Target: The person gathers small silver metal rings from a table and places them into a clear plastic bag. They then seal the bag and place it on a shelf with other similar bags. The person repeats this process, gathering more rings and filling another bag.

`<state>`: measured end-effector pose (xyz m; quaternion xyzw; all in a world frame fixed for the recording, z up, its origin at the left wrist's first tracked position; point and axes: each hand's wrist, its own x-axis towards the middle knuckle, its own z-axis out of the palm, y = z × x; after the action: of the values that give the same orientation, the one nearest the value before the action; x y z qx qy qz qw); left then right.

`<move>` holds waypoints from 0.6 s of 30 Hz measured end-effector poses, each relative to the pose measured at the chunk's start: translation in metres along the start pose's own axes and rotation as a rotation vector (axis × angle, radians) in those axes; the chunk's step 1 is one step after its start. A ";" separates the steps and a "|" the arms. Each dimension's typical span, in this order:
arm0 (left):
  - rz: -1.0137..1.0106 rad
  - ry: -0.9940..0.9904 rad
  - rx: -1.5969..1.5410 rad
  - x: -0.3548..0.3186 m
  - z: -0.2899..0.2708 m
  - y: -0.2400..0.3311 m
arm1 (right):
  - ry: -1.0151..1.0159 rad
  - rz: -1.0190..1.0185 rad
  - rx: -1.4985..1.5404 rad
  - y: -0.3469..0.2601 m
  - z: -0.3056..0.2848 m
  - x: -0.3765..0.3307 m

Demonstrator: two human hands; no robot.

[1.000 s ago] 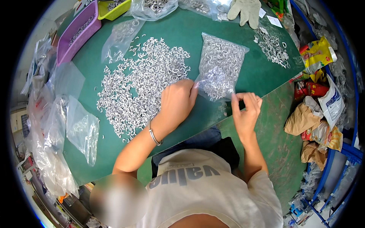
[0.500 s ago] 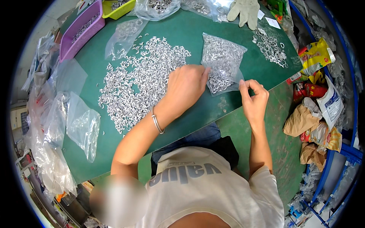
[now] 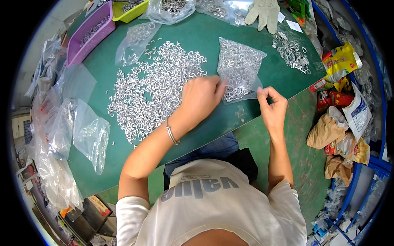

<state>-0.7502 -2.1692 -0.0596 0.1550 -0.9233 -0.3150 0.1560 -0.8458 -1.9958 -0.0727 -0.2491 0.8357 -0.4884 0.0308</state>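
Observation:
A clear plastic bag (image 3: 242, 61) full of small silvery metal pieces lies flat on the green table in front of me. My left hand (image 3: 202, 97) is closed, its fingertips pinching the bag's lower left edge. At the lower right corner, my right hand (image 3: 273, 105) holds the bag's loose film between thumb and forefinger. Beside my left hand spreads a broad heap of small curved metal pieces (image 3: 152, 88). A metal bangle circles my left wrist.
Flat plastic bags (image 3: 92, 135) lie at the table's left. Behind the heap are a purple bin (image 3: 92, 39), a yellow-green bin (image 3: 129, 14) and another clear bag (image 3: 135, 39). Metal rings (image 3: 293, 53) and a glove (image 3: 262, 14) lie far right. Packages (image 3: 328, 127) crowd the right side.
My left hand has shifted slightly toward me along the bag's edge. My right hand has moved slightly, still pinching the corner. The bag and heap look nearly the same.

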 end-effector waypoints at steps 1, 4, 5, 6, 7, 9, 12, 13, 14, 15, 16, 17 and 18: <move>-0.002 -0.022 0.028 -0.004 0.002 -0.002 | -0.024 -0.020 -0.024 0.002 0.000 0.000; -0.022 -0.106 0.131 -0.017 0.012 -0.012 | -0.091 0.006 -0.095 0.005 0.001 -0.007; -0.022 -0.107 0.128 -0.019 0.014 -0.014 | -0.112 0.030 -0.118 0.005 0.001 -0.010; -0.022 -0.108 0.125 -0.021 0.015 -0.016 | -0.124 0.008 -0.165 0.003 0.002 -0.014; -0.024 -0.104 0.125 -0.022 0.015 -0.017 | -0.128 -0.039 -0.213 0.002 0.003 -0.015; -0.028 -0.059 0.046 -0.025 0.023 -0.024 | -0.136 -0.135 -0.308 0.003 0.008 -0.020; -0.019 0.034 -0.131 -0.008 0.017 -0.021 | -0.158 -0.167 -0.151 0.005 0.004 -0.009; -0.012 0.069 -0.200 0.001 0.012 -0.019 | -0.156 -0.157 -0.050 0.003 0.002 -0.001; -0.015 0.084 -0.256 0.016 0.001 -0.013 | -0.187 -0.092 0.036 -0.009 -0.007 0.011; -0.017 0.097 -0.311 0.036 -0.012 -0.007 | -0.199 -0.049 0.123 -0.007 -0.012 0.025; -0.011 0.108 -0.372 0.057 -0.025 0.001 | -0.176 -0.019 0.199 -0.012 -0.021 0.042; 0.000 0.150 -0.360 0.076 -0.040 0.011 | -0.160 0.006 0.283 -0.024 -0.026 0.061; -0.005 0.140 -0.365 0.097 -0.050 0.016 | -0.148 0.031 0.375 -0.036 -0.029 0.082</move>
<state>-0.8213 -2.2211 0.0067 0.1481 -0.8372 -0.4660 0.2448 -0.9118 -2.0235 -0.0117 -0.2613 0.7295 -0.6151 0.1456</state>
